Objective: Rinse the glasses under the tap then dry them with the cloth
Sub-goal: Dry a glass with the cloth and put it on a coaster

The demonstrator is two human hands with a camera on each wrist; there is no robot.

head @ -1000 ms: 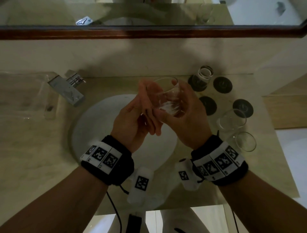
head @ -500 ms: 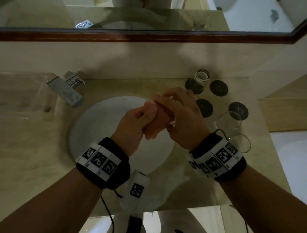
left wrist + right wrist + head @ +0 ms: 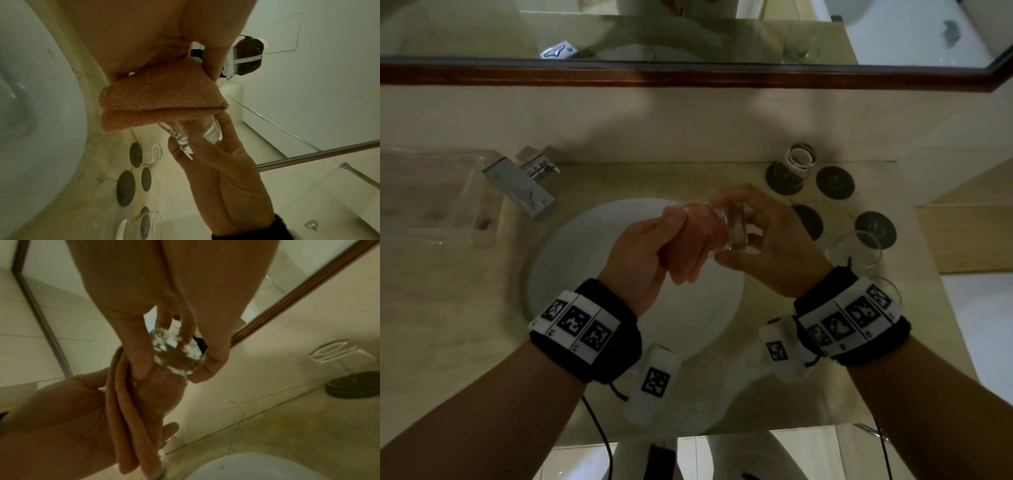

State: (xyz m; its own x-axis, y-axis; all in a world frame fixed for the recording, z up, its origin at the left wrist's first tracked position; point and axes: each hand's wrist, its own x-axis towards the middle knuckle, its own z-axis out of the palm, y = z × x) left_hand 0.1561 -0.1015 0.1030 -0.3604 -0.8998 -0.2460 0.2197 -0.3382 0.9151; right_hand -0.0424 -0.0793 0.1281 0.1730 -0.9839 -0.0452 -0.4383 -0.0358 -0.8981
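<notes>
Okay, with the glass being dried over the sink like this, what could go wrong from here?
1. The right hand holds the glass only by fingertips at its base; a hard push from the cloth in the left hand might loosen that grip and drop it into the sink.
2. Two empty glasses stand close by the right wrist; a wide elbow swing may knock them.
</notes>
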